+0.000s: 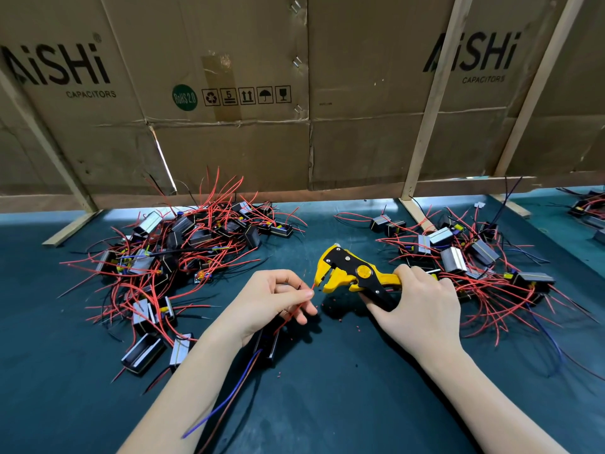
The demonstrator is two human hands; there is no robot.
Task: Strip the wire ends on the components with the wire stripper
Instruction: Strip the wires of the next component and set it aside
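Observation:
My right hand [419, 303] grips the handles of a yellow and black wire stripper [353, 273], its jaws pointing left. My left hand [275, 299] pinches a red wire [296, 308] between thumb and fingertips, the wire's end right at the stripper's jaws. That wire belongs to a black component [268, 344] lying under my left wrist, partly hidden, with a blue wire [226, 401] trailing toward me. A pile of components with red wires [183, 250] lies on the left, and another pile [468, 260] on the right.
The work surface is a dark green mat [327, 388] dotted with small red insulation bits [340, 319]. A cardboard wall [294, 93] on wooden slats [425, 119] stands at the back. More components [589, 208] sit at the far right edge.

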